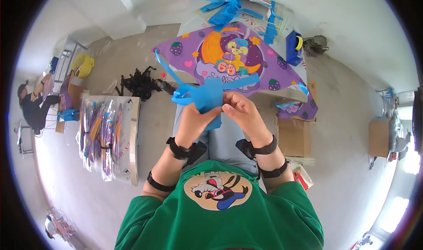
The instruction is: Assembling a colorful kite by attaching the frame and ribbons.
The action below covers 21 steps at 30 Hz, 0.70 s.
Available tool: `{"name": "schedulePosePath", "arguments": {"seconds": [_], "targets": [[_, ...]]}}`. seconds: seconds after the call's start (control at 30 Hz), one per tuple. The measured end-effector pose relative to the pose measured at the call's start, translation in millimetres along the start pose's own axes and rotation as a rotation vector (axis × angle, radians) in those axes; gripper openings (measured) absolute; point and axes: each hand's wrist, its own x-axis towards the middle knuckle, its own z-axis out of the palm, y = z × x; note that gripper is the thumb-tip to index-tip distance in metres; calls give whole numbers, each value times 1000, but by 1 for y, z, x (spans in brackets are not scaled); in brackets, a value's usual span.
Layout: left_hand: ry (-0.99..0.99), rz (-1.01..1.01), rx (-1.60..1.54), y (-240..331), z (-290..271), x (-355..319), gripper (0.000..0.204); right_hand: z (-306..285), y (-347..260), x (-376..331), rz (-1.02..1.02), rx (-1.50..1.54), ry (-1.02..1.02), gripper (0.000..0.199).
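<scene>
A folded bright blue strip (pixel 207 96), thin and flat like fabric or film, is held up in front of my lap. My left hand (pixel 194 121) is closed on its lower left part, thumb across the front. At the right edge of the same strip, my right hand (pixel 246 117) pinches with thumb and fingers curled. Loops and a long tail of blue reach out to the left and right from it. Just beyond my hands, a purple kite (pixel 176 58) printed with a moon and a cartoon animal lies spread on the table.
More blue strips (pixel 227 12) lie at the table's far end. A blue tape dispenser (pixel 292 47) stands at its right edge. To the left, a low table (pixel 130 148) bears bagged colourful kites (pixel 101 135). A cardboard box (pixel 293 137) is at the right. Another person (pixel 39 104) sits far left.
</scene>
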Motion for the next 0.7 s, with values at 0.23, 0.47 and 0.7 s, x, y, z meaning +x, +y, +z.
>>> {"name": "schedulePosePath", "arguments": {"seconds": [0.23, 0.47, 0.7], "targets": [[-109, 112, 309, 20, -10, -32, 11, 22, -8, -18, -37, -161, 202, 3], [310, 92, 148, 50, -88, -31, 25, -47, -55, -33, -367, 200, 558, 9], [807, 141, 34, 30, -280, -81, 29, -210, -137, -182, -735, -101, 1095, 7]]}}
